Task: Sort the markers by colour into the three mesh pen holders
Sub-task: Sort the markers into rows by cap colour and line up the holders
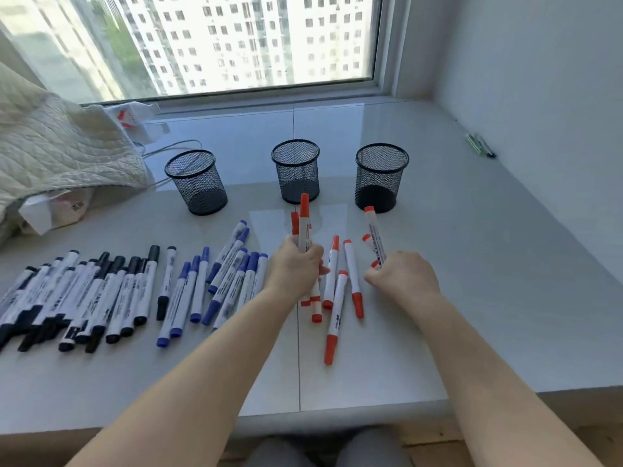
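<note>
Three black mesh pen holders stand in a row on the white sill: left holder [195,182], middle holder [296,170], right holder [381,176]. All three look empty. Black markers [84,294] lie in a heap at the left, with blue markers [219,281] beside them. Red markers [340,291] lie loose between my hands. My left hand [296,264] grips a few red markers [304,220] upright. My right hand [401,274] holds one red marker [374,234], its cap pointing up toward the right holder.
A quilted cream blanket [57,146] and white paper bags [60,207] crowd the left back corner, with a thin cable [175,144] behind the left holder. Green and black pens [480,144] lie by the right wall. The sill's front edge [337,416] is near my knees.
</note>
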